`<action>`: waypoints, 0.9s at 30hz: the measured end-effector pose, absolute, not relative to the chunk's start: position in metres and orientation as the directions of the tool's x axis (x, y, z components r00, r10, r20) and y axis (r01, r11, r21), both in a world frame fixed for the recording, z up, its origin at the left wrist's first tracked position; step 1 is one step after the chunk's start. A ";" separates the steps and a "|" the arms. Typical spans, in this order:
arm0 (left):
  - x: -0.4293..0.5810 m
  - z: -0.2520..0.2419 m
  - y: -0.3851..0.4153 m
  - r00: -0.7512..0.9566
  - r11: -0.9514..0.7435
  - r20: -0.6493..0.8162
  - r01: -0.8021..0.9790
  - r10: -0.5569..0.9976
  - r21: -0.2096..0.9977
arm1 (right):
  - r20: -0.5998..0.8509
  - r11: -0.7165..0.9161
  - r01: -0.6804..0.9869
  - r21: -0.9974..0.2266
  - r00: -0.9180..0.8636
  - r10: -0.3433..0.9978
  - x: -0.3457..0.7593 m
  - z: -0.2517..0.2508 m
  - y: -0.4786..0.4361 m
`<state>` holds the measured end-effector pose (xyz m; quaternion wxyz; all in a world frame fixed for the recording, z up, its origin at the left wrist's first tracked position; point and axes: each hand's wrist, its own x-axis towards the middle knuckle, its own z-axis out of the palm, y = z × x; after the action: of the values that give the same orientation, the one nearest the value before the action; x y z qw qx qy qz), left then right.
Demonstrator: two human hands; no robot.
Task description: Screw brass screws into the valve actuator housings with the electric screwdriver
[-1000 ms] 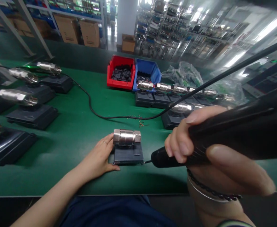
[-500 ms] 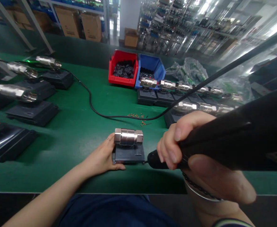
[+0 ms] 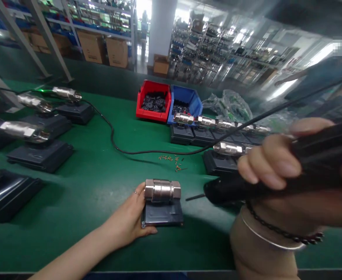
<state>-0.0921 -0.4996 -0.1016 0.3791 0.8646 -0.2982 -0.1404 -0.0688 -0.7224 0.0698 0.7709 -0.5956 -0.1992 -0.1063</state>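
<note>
My left hand [image 3: 132, 217] grips the left side of a dark grey box with a metal fitting [image 3: 162, 190] across its top, the thumb along the near edge. The box stands on the green tabletop. My right hand [image 3: 278, 167] is wrapped round a black electric screwdriver [image 3: 232, 190], held sideways. Its thin bit [image 3: 194, 197] points left, a short way to the right of the box and apart from it. Small brass-coloured screws [image 3: 171, 158] lie loose beyond the box.
A red bin [image 3: 153, 112] and a blue bin [image 3: 200, 107] hold small dark parts. Similar assemblies stand at the left [image 3: 39, 155] and right [image 3: 221, 161]. A black cable [image 3: 147, 152] crosses the table. Clear plastic bags [image 3: 232, 107] lie at the back right.
The screwdriver has drawn back to the right and up, its bit leaving the box's near right corner. My left hand stays on the box. The whole view has shifted.
</note>
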 end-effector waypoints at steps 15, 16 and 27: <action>-0.032 -0.084 -0.501 0.787 -0.558 -0.214 -0.191 -0.579 0.808 | 0.571 -0.191 0.539 -0.820 0.759 -0.313 0.041 -0.022 -0.696; -0.033 -0.087 -0.502 0.800 -0.557 -0.213 -0.174 -0.560 0.812 | 0.566 -0.186 0.535 -0.824 0.765 -0.308 0.042 -0.023 -0.695; -0.033 -0.104 -0.508 0.939 -0.461 0.193 -0.310 -0.283 0.831 | 0.503 0.226 0.548 -0.805 0.833 -0.230 -0.014 0.028 -0.681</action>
<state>-0.0333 -0.5081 -0.1043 0.4891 0.8547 -0.1736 0.0136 -0.0137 -0.6809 0.0275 0.7702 -0.5687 -0.1400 -0.2526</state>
